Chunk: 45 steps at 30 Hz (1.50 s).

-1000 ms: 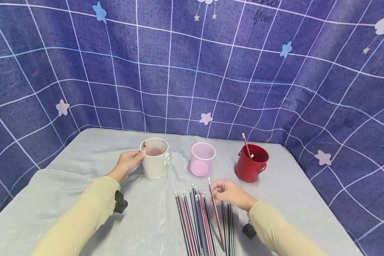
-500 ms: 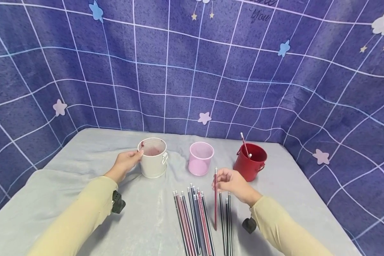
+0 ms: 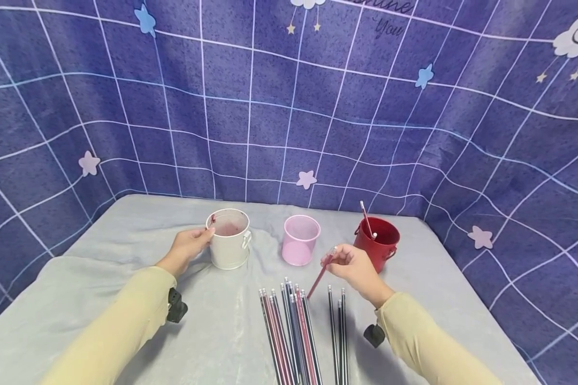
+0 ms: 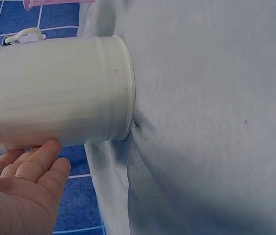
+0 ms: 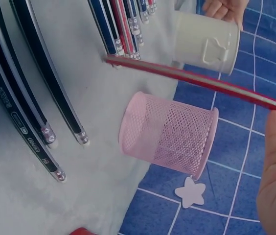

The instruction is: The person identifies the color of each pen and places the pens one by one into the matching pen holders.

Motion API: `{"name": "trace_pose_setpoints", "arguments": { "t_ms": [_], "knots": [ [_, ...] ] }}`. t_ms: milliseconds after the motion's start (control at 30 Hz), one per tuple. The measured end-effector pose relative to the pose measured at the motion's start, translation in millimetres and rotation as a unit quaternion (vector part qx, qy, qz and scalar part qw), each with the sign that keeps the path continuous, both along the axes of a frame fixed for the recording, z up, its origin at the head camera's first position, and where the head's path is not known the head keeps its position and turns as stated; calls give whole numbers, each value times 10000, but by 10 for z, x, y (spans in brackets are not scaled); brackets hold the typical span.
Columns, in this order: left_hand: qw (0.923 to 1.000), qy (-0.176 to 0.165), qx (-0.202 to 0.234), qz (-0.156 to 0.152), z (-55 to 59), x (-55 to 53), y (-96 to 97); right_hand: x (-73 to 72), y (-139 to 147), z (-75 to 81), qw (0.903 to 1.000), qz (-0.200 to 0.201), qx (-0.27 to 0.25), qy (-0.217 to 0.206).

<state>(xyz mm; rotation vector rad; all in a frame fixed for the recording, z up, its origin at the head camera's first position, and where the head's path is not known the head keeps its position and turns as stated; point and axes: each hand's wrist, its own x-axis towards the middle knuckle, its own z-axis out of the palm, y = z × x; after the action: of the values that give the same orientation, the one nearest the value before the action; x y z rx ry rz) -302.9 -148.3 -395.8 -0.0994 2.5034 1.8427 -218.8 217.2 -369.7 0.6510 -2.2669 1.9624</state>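
Observation:
My right hand [image 3: 358, 270] pinches a red pencil [image 3: 319, 280] near its eraser end. The pencil slants down to the left, its lower end near the tops of a spread of red and dark pencils [image 3: 291, 339]. At the left, my left hand [image 3: 185, 248] grips the rim of a white bucket [image 3: 228, 250], thumb at the edge and fingers [image 4: 40, 159] along the outer wall. A pink mesh cup [image 5: 170, 132] stands between the hands, holding nothing visible. Behind my right hand is a red bucket [image 3: 373, 254] with two pencils leaning in it.
A small group of black pencils [image 3: 341, 342] lies apart, right of the main spread. Grey cloth [image 3: 212, 331] covers the table. A blue gridded curtain [image 3: 250, 117] with stars hangs close behind the containers.
The right hand has lifted the red pencil off the table, and the pencil has swung so its lower end points left. The left hand stays on the white bucket.

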Motion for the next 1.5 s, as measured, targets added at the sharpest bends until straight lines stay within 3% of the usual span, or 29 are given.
{"name": "trace_pose_setpoints", "arguments": {
  "t_ms": [400, 767, 1100, 1500],
  "knots": [
    [10000, 53, 29, -11, 5, 21, 20, 30, -23, -5, 9973, -682, 231, 124],
    [9999, 3, -127, -19, 26, 35, -1, 7, -25, 27, 9950, -872, 464, 121],
    [9999, -117, -39, -107, 51, 44, -11, 5, -1, 134, 9954, -887, 343, 87],
    [9999, -78, 119, 66, -17, 16, -6, -38, -23, 243, 9936, -913, 624, 241]
  ]
}}
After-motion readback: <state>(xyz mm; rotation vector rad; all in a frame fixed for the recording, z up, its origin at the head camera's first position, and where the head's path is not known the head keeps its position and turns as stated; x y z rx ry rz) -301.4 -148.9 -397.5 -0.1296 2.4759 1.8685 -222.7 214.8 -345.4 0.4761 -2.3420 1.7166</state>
